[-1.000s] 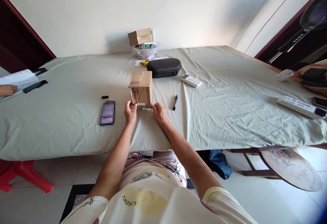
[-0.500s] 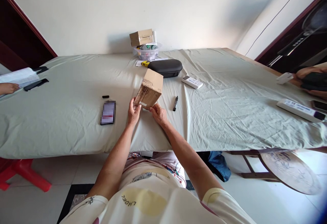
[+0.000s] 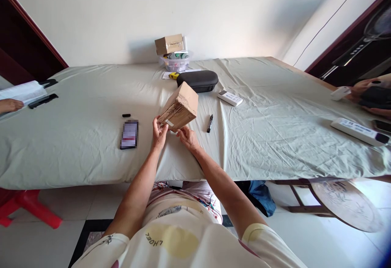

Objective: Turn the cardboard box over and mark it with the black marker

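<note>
A brown cardboard box (image 3: 181,107), marked with dark scribbles and a small white printed patch, is tilted above the cloth in front of me. My left hand (image 3: 159,135) grips its lower left corner, thumb on the near face. At the bottom near edge, my right hand (image 3: 187,137) has its fingers closed against the cardboard; its fingertips are partly hidden. To the right of the box lies a black marker (image 3: 209,124). A phone (image 3: 129,135) with a blurred screen and a small black cap (image 3: 126,115) lie to the left.
Behind the box are a black zip case (image 3: 197,81), a yellow-ended tool (image 3: 174,75) and a plastic tub (image 3: 175,63) topped by another carton (image 3: 169,44). White devices (image 3: 230,98) lie rightward. Other people's hands show at the left (image 3: 11,105) and right (image 3: 356,93) edges.
The box has turned and tilted, with its upper end swinging slightly right. My right hand has shifted a little left and down along its lower edge.
</note>
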Tool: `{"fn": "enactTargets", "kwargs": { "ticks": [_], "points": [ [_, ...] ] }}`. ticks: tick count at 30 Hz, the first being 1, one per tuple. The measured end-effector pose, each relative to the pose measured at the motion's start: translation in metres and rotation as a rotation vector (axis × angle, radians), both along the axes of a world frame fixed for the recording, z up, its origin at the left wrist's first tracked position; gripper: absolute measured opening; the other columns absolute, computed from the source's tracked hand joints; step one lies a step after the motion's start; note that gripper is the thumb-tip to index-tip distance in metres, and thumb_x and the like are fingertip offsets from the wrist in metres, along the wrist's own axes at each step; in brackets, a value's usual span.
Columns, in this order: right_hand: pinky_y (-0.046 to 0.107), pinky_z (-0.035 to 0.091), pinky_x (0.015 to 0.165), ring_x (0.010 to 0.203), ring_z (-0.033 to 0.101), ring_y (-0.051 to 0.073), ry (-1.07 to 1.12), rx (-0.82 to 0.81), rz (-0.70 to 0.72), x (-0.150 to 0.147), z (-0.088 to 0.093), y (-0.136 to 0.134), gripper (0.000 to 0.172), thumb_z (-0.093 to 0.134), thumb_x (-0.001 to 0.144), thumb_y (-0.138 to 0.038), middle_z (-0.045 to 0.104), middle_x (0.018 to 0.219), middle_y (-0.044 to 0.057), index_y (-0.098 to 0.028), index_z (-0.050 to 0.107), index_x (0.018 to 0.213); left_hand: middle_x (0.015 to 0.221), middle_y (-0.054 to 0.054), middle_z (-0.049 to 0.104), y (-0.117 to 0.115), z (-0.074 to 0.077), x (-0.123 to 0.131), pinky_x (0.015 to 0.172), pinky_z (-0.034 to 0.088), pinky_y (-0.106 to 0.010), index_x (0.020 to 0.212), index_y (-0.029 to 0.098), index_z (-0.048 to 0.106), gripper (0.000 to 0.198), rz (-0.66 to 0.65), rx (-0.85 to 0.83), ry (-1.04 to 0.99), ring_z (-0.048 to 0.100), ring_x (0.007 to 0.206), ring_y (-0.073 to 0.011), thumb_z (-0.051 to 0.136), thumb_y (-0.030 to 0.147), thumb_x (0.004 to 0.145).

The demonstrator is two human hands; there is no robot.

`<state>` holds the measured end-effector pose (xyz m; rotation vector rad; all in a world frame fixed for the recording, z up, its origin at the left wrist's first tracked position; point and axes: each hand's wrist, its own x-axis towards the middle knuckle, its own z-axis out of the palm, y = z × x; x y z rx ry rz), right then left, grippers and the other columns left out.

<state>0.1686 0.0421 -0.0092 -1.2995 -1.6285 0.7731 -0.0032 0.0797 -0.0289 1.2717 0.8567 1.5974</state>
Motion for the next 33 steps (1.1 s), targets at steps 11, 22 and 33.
{"fn": "enactTargets", "kwargs": {
  "ticks": [11, 22, 33],
  "points": [
    [0.032, 0.059, 0.076, 0.079, 0.076, 0.022, -0.036, -0.017, -0.087, 0.002, -0.002, 0.001, 0.034, 0.052, 0.103, -0.049, 0.08, 0.085, 0.006, -0.022, 0.072, 0.101, 0.172, -0.015, 0.041, -0.01, 0.011, 0.009, 0.083, 0.067, -0.034, 0.164, 0.041, 0.025, 0.109, -0.131, -0.064, -0.027, 0.062, 0.139, -0.0323, 0.085, 0.069, 0.078],
    [0.032, 0.055, 0.072, 0.07, 0.071, 0.02, -0.021, -0.026, -0.089, -0.004, 0.001, 0.0, 0.04, 0.056, 0.099, -0.061, 0.078, 0.081, 0.005, -0.023, 0.071, 0.097, 0.161, -0.013, 0.053, -0.007, 0.008, 0.007, 0.088, 0.067, -0.037, 0.155, 0.038, 0.038, 0.093, -0.017, -0.093, -0.138, 0.063, 0.136, -0.0305, 0.087, 0.058, 0.08],
    [0.034, 0.054, 0.077, 0.082, 0.074, 0.025, -0.078, 0.007, -0.154, 0.001, 0.002, 0.002, 0.041, 0.056, 0.1, -0.057, 0.08, 0.09, 0.007, -0.023, 0.078, 0.105, 0.16, -0.015, 0.053, -0.006, 0.003, 0.009, 0.092, 0.066, -0.039, 0.144, 0.031, 0.053, 0.079, -0.106, -0.119, -0.063, 0.061, 0.139, -0.0321, 0.082, 0.067, 0.081]
  ]
}}
